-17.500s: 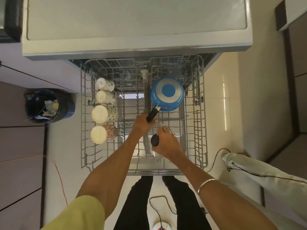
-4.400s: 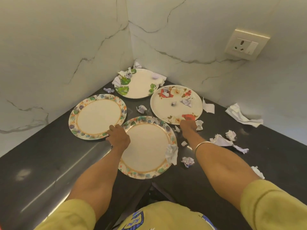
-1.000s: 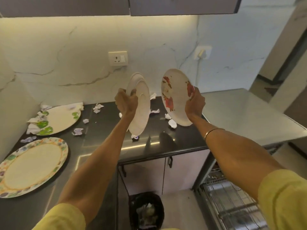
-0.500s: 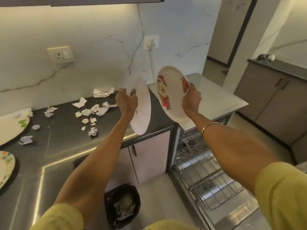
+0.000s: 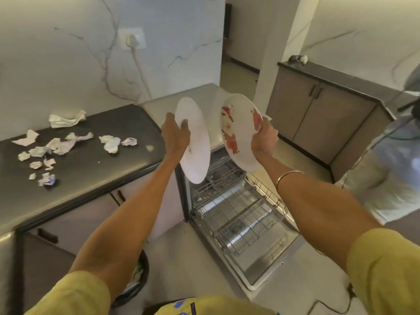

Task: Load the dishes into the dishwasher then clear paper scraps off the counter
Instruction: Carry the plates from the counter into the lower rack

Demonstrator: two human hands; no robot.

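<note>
- While each hand carried one plate on edge, the left hand [image 5: 176, 133] gripped the rim of the white plate [image 5: 195, 142], thumb curled over its near face and fingers hidden behind.
- Fingers of the right hand [image 5: 263, 138] were wrapped round the right rim of the flowered plate [image 5: 238, 130], whose printed face was turned toward the camera and the left.
- Both plates stood nearly upright, tilted a little, well apart from each other, their lower edges hanging above the dishwasher's lower rack [image 5: 238, 214].
- That rack lay pulled out over the open door [image 5: 272, 267], below and slightly ahead of both hands; as I judged it, the white plate hung nearer the rack's inner end, the flowered plate over its far side.
- Paper scraps [image 5: 61, 144] lay scattered on the dark counter [image 5: 95, 173] to the left, untouched.
</note>
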